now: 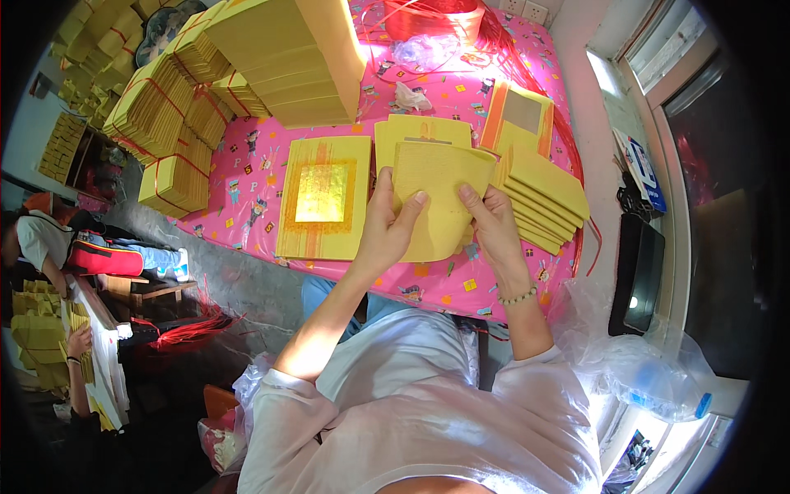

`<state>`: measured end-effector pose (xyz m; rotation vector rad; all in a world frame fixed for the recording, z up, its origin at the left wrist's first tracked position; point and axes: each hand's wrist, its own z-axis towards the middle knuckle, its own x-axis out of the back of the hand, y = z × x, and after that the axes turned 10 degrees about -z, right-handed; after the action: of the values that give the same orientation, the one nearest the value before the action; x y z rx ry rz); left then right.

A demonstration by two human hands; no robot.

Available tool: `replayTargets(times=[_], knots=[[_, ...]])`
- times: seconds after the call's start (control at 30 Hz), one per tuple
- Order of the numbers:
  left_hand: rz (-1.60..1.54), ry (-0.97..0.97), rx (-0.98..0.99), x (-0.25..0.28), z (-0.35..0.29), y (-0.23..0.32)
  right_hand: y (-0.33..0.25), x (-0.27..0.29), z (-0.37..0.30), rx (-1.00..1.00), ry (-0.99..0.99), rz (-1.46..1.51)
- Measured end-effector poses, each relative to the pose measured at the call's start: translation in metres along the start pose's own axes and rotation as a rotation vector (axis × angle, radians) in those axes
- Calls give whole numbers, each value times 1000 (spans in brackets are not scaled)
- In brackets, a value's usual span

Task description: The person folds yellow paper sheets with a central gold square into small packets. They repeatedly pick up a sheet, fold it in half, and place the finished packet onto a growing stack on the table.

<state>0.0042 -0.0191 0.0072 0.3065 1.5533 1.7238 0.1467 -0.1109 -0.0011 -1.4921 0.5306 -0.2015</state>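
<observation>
White shirt (428, 420) at six o'clock, and just above it a pink printed tablecloth (265, 169). Over the cloth is a slightly bowed yellow paper (440, 193), whether one layer or several I cannot tell. The left hand (391, 222) pinches its left side, thumb flat on the face; the right hand (498, 229) pinches its right edge. Around that paper, a foil-panelled stack (321, 193) lies at nine o'clock, stepped yellow packs (547, 198) at three, tied bundles (177, 177) at ten, a red tub (436, 23) at twelve.
</observation>
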Motion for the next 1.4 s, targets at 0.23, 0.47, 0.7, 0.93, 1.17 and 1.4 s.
replayTargets(times=[0.23,0.47,0.7,0.93,1.17,1.4], knots=[[-72,-51,84,7,0,9,-16,-1,3,12,77,36],[-134,-12,241,16,5,11,-12,4,4,-50,2,-105],[-170,6,352,23,15,14,4,15,-10,-197,-137,-220],[-175,7,354,23,18,9,7,13,-18,-271,-163,-143],[-151,-8,342,19,18,9,19,6,-26,-205,-90,-106],[-125,7,236,17,17,6,28,4,-38,-281,-114,-100]])
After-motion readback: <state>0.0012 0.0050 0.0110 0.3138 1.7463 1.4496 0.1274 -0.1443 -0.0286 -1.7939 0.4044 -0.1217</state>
